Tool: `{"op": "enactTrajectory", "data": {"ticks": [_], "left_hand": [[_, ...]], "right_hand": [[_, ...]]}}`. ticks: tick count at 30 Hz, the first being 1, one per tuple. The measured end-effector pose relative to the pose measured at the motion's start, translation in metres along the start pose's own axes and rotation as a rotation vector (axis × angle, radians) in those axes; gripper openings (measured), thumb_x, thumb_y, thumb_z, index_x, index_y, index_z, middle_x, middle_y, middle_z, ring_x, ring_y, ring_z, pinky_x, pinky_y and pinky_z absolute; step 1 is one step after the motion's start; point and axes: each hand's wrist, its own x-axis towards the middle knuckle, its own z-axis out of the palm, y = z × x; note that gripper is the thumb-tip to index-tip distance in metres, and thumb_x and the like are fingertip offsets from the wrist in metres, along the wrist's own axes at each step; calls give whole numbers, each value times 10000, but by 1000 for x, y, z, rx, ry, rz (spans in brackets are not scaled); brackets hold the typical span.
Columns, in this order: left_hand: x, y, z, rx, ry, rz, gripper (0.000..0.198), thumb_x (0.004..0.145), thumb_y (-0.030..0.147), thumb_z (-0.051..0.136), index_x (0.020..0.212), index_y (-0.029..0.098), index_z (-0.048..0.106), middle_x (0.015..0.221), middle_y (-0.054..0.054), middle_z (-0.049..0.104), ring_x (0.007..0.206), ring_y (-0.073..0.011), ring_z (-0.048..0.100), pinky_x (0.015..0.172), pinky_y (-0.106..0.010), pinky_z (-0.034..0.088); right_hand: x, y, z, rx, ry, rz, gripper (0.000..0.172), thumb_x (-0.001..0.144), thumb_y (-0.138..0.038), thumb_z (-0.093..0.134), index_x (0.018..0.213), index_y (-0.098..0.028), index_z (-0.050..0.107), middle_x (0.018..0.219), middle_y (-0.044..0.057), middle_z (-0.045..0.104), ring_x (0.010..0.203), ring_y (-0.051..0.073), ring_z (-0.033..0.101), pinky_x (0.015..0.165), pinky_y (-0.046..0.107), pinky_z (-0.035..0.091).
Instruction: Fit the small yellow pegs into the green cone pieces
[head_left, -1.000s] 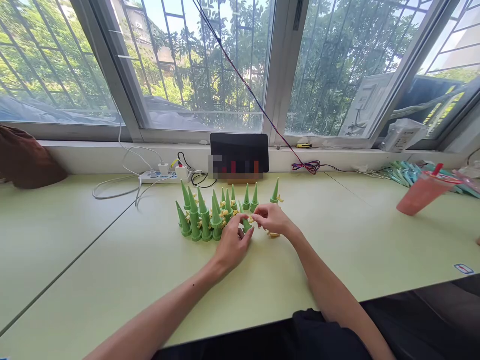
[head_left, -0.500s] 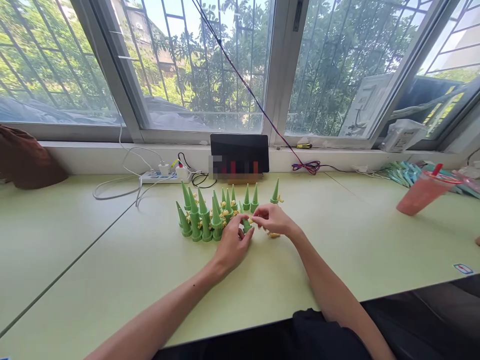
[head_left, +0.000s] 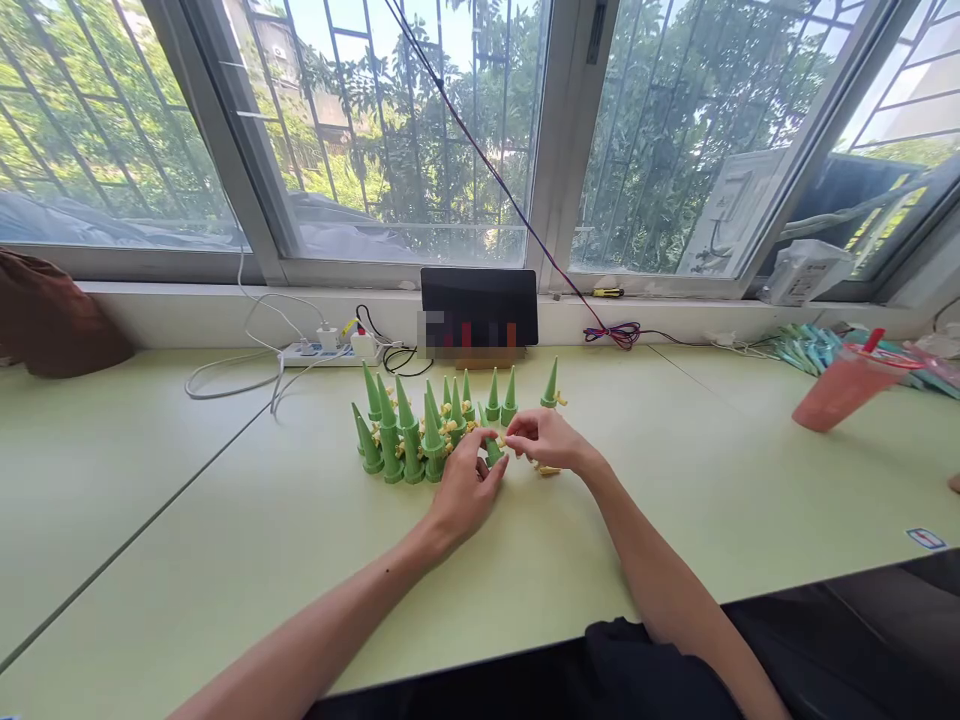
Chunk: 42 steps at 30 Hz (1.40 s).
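Observation:
My left hand (head_left: 468, 484) is closed round a green cone (head_left: 493, 450), which leans a little between thumb and fingers. Just right of it, my right hand (head_left: 541, 437) pinches a small yellow piece (head_left: 502, 440) against the cone's side. Several green cones (head_left: 412, 455) with ring-shaped bases stand upright left of my left hand, with yellow pieces among them. Behind my hands are two more cones (head_left: 509, 398), and a single cone (head_left: 550, 385) with a yellow piece at its base stands behind my right hand. Under my right wrist lie loose yellow pieces (head_left: 548, 469).
On the pale green table (head_left: 225, 560), a dark tablet (head_left: 480, 308) stands at the back, with a power strip (head_left: 319, 353) and cables to its left. A bundled cable (head_left: 615, 333), a tilted red cup (head_left: 847, 385) and green-blue packets (head_left: 806, 348) are on the right.

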Motion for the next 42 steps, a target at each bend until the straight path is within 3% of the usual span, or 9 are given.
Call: {"op": "enactTrajectory", "data": {"ticks": [14,29,42], "left_hand": [[0,-2,0,0,-2,18,275,899,356,540,1134,216,515,1050,-36,577,590,-76,483,571,-247,439],[0,0,0,-8,-2,24,273,902,349,532,1138,211,520,1070,-45,585,593,-76,489,578,-251,451],[-1,1,0,28,12,42,275,905,351,526,1141,211,530,1041,-43,574,597,-83,483,572,-251,448]], "right_hand": [[-1,-7,-1,-40,-16,47,186,827,-301,611,750,-140,662,605,21,644,513,103,545,496,209,410],[-3,-6,-2,23,-47,59,126,798,-261,633,782,-138,661,621,17,640,533,109,567,505,212,428],[-2,-8,-2,-68,-57,71,353,882,-396,563,630,-151,597,564,6,602,496,93,499,514,214,381]]}}
